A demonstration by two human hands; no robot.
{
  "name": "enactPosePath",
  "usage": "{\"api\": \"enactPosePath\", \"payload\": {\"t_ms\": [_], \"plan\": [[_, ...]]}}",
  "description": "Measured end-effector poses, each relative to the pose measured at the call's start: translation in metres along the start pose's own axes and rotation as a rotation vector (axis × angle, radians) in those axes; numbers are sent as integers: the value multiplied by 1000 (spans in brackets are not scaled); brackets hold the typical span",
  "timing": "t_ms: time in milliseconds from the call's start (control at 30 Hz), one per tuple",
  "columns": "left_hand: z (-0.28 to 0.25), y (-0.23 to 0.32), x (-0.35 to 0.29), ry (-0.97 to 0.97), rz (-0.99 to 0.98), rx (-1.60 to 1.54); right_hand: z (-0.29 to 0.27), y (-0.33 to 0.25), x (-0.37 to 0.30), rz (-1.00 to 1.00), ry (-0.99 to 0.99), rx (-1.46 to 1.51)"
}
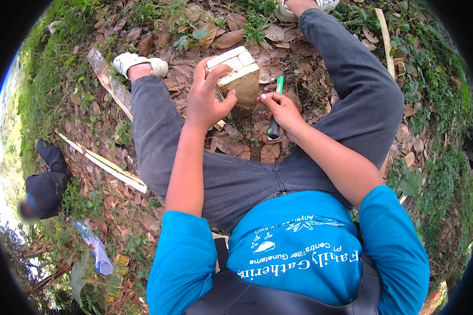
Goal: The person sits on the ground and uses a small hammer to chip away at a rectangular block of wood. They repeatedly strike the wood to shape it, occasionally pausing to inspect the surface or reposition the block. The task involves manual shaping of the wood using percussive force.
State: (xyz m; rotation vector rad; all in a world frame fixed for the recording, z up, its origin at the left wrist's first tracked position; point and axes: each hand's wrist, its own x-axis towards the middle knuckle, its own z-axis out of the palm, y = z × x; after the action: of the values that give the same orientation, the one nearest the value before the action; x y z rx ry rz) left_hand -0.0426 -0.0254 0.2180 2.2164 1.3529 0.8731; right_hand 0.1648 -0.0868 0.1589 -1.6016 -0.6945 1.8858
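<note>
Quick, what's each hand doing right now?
Left hand: holding the wooden block.
Right hand: closed in a pinch near the block; whether it holds something tiny can't be told.

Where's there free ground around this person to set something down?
Leaf-strewn ground looks free between the green-and-black tool and the right trouser leg, and beyond the wooden block, between the white shoes. It's crowded around the block: left hand, right hand and tool cluster there.
</note>
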Motion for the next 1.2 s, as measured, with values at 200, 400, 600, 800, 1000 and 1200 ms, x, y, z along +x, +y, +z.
{"api": "enactPosePath", "payload": {"t_ms": [200,400,600,800,1000,1200], "plan": [[-16,-5,-11,-63,-58,-100,2,-3,-2,35,-8,-22],[-11,-5,-5,151,-111,334,2,0,1,7,-27,-19],[0,-15,-4,180,-139,283,1,2,2,-11,-8,6],[29,-69,-2,264,-372,-279,2,-6,-4,16,-17,-47],[46,-106,34,402,-474,-135,2,-6,-5,14,-9,-37],[46,-117,36,-109,-632,-579,0,-8,-2,-20,9,-7]]}}
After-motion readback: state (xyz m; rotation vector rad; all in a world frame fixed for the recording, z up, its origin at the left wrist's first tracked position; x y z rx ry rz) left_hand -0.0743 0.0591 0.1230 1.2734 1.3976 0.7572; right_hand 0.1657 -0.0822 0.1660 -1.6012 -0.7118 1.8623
